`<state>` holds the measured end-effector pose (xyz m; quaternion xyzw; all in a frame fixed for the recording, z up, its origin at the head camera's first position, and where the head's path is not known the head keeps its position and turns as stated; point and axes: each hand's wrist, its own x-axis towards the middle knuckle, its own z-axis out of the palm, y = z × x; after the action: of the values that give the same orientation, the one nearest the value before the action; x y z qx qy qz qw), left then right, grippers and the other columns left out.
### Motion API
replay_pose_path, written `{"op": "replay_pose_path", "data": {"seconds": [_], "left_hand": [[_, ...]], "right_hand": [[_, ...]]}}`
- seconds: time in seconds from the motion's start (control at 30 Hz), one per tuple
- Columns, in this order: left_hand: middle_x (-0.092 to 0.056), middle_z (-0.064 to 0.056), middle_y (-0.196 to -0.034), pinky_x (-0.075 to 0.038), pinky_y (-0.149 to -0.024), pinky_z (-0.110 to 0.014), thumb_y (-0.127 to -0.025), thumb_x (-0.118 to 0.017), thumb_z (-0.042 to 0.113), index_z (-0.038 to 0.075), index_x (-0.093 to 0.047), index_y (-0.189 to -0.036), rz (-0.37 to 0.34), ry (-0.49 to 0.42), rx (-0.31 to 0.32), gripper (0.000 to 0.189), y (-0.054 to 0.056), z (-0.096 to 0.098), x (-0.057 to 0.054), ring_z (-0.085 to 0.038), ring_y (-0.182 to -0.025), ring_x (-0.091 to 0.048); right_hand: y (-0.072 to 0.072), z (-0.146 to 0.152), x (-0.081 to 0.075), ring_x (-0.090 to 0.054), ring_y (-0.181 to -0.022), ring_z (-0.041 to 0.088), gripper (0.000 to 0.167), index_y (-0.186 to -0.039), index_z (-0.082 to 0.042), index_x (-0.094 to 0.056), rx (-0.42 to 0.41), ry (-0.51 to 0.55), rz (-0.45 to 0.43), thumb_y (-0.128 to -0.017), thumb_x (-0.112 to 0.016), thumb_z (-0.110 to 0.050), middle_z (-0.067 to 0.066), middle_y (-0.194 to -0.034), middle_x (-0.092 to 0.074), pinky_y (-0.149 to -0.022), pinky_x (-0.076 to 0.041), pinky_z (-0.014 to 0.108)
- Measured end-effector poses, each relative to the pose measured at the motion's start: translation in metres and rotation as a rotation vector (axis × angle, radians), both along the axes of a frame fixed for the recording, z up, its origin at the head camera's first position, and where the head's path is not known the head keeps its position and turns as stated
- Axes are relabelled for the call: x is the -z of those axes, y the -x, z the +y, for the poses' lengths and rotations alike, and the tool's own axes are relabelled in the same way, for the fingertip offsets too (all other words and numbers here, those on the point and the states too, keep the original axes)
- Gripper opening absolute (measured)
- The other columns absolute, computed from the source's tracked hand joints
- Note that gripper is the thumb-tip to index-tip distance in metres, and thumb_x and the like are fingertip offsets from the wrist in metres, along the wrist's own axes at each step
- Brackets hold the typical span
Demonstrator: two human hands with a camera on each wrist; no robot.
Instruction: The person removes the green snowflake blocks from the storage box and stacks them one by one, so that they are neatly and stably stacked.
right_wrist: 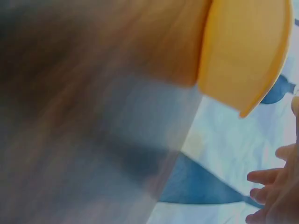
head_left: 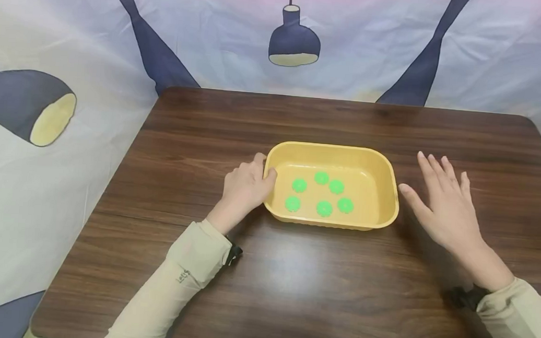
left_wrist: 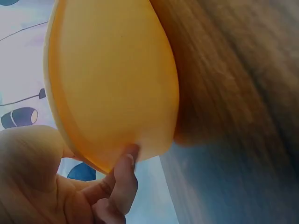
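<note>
A yellow plastic tray (head_left: 328, 221) with raised walls sits on the table. Several small green flower-shaped discs (head_left: 324, 209) lie spread over its floor. My left hand (head_left: 246, 185) grips the tray's left end, thumb over the rim and fingers along the outside. In the left wrist view, fingers (left_wrist: 124, 179) press against the outer wall of the tray (left_wrist: 112, 84). Just beyond the tray's right end, my right hand (head_left: 446, 210) is held with fingers spread and nothing in it. The right wrist view shows its fingers (right_wrist: 266, 176) apart from the tray (right_wrist: 243, 51).
The dark brown wooden table (head_left: 289, 306) has a glossy reflection in front of the tray. Behind it hangs a pale backdrop (head_left: 232, 35) printed with dark lamps and ribbons. Both forearms wear light sleeves (head_left: 163, 292) with dark bands at the wrists.
</note>
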<state>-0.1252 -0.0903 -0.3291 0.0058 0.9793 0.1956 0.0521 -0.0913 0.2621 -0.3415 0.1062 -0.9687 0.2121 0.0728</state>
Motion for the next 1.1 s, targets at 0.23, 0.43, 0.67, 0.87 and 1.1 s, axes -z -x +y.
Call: {"op": "replay_pose_path", "data": {"seconds": [0.23, 0.43, 0.67, 0.87, 1.1], "left_hand": [[-0.065, -0.014, -0.084, -0.048, -0.067, -0.046, -0.089, -0.044, 0.042, 0.007, -0.055, -0.107, -0.007, 0.041, -0.001, 0.041, 0.006, 0.000, -0.004, -0.034, -0.080, -0.064], [-0.058, -0.008, -0.072, -0.046, -0.062, -0.044, -0.088, -0.047, 0.044, 0.010, -0.055, -0.082, 0.001, 0.076, 0.007, 0.035, 0.013, -0.001, -0.006, -0.029, -0.073, -0.061], [-0.058, -0.006, -0.069, -0.046, -0.061, -0.041, -0.089, -0.046, 0.045, 0.010, -0.056, -0.079, -0.034, 0.116, -0.024, 0.037, 0.014, 0.000, -0.008, -0.026, -0.069, -0.060], [-0.061, -0.007, -0.076, -0.048, -0.067, -0.042, -0.090, -0.048, 0.033, 0.010, -0.058, -0.080, -0.086, 0.202, -0.018, 0.027, 0.012, 0.009, -0.011, -0.026, -0.073, -0.062], [-0.063, -0.010, -0.083, -0.049, -0.068, -0.043, -0.089, -0.045, 0.026, 0.008, -0.060, -0.086, -0.093, 0.229, -0.020, 0.024, 0.009, 0.013, -0.010, -0.028, -0.077, -0.063]], "right_hand": [[0.010, -0.032, -0.010, -0.031, -0.135, 0.033, 0.072, -0.135, -0.007, -0.047, -0.149, 0.027, 0.230, -0.074, -0.075, -0.035, 0.019, -0.131, -0.051, -0.110, -0.009, 0.055], [0.019, -0.055, -0.010, -0.059, -0.096, 0.025, 0.052, -0.114, -0.007, -0.062, -0.397, -0.020, 0.211, -0.069, -0.080, -0.027, 0.008, -0.104, -0.065, -0.082, -0.042, 0.044], [0.025, -0.073, -0.005, -0.050, -0.066, 0.008, 0.040, -0.095, -0.015, -0.068, -0.509, -0.125, 0.011, -0.064, -0.083, -0.037, -0.005, -0.078, -0.057, -0.058, -0.043, 0.029], [0.025, -0.078, -0.007, -0.045, -0.067, 0.010, 0.041, -0.093, -0.014, -0.068, -0.518, -0.137, -0.128, -0.060, -0.086, -0.031, -0.004, -0.075, -0.052, -0.060, -0.039, 0.027], [0.024, -0.080, -0.006, -0.047, -0.069, 0.012, 0.044, -0.097, -0.011, -0.068, -0.524, -0.174, -0.191, -0.061, -0.086, -0.029, -0.003, -0.080, -0.055, -0.062, -0.040, 0.028]]}}
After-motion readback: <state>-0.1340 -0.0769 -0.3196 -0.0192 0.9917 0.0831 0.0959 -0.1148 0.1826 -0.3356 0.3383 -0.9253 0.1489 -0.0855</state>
